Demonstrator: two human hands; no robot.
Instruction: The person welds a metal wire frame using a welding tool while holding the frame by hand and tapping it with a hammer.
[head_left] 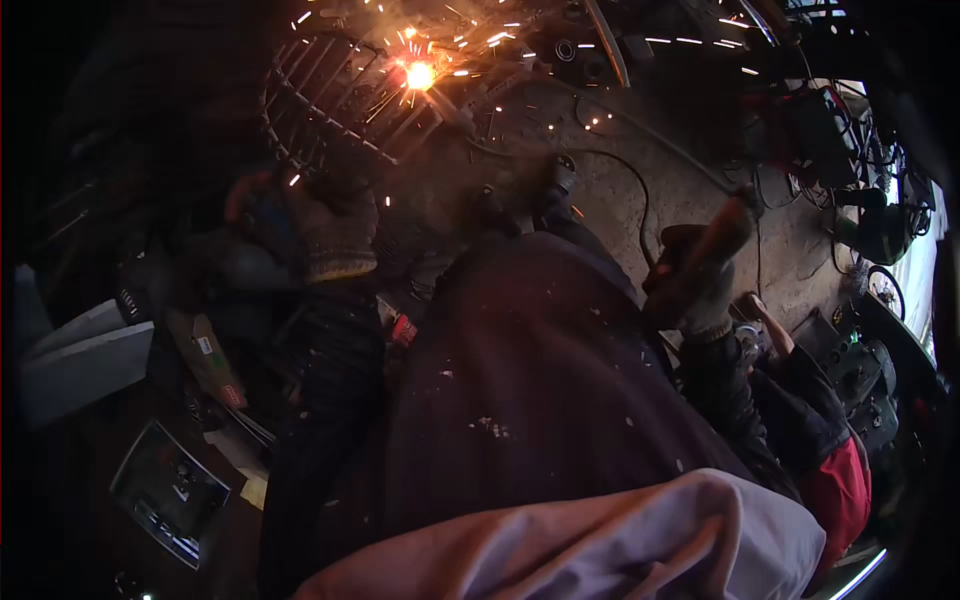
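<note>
A curved metal grille of thin crossed bars lies at the upper left. A glaring orange-white spot burns at its right side and throws sparks. Just below the grille is my left hand, in a knitted glove with a yellowish cuff; its fingers are lost in the dark. At the right, my gloved right hand is closed round the brownish handle of what looks like a welding electrode holder. From the handle a long thin rod slants up and left toward the glow.
A black cable curves over the concrete floor. Close by my right forearm is another person's hand, with a dark sleeve and red garment. Cardboard, a grey panel and a dark glossy sheet lie left.
</note>
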